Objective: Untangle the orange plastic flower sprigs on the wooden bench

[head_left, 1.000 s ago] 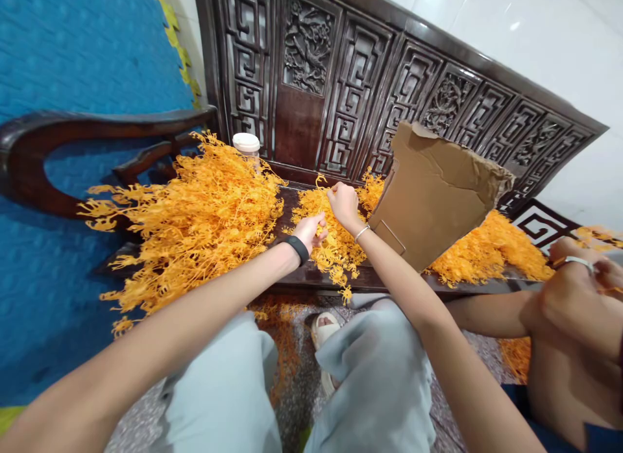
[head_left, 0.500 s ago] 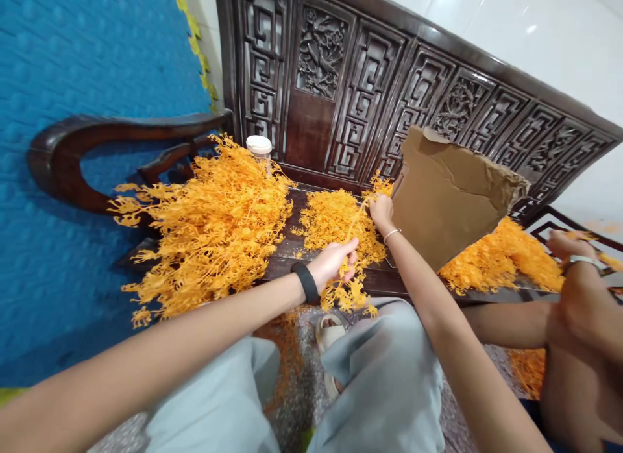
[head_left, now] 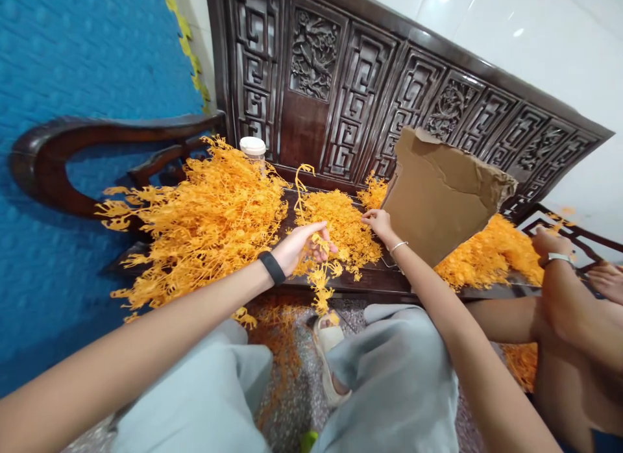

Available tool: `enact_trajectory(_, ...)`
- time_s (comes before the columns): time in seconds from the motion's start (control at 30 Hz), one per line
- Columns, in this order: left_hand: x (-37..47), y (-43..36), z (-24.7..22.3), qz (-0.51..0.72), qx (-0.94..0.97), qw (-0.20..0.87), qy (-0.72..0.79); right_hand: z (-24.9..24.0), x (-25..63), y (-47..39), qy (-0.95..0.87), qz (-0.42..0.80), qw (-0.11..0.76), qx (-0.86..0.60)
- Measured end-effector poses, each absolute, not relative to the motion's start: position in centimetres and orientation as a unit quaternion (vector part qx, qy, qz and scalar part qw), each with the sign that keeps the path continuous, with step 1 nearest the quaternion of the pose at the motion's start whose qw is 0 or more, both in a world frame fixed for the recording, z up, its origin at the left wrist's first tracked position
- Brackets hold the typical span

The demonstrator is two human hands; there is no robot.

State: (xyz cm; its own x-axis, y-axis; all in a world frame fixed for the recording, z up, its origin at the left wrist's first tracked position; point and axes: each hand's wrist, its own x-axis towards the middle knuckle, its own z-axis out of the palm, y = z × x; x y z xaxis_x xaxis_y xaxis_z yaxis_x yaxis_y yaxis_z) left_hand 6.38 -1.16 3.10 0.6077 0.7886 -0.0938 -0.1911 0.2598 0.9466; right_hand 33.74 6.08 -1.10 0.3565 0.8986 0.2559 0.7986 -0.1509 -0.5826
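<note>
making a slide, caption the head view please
Left hand holding an orange sprig, right hand near an orange pile on a carved wooden bench

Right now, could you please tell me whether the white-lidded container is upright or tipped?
The container stands upright: its white lid is uppermost.

The left hand [head_left: 302, 246] holds an orange sprig [head_left: 320, 291], blossoms dangling below its fingers. The right hand [head_left: 380, 224] is beside a loose orange pile [head_left: 341, 209] on the dark counter [head_left: 374, 283]. A larger orange heap [head_left: 209, 226] spreads leftward; cardboard [head_left: 438, 193] leans at right, near a co-worker's hand [head_left: 551, 243].
</note>
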Motion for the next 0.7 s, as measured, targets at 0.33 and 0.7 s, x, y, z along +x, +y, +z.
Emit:
enact_trajectory(0.33, 6.1, 0.7, 2.2, 0.358, 0.481, 0.741, 0.304, 1.6, 27.3, 2.4, -0.614, 0.382, 0.403, -0.561)
enact_trajectory(0.7, 5.1, 1.5, 2.5, 0.443, 0.485, 0.682, 0.320, 3.1, 24.3, 0.1, -0.707, 0.432, 0.315, -0.463)
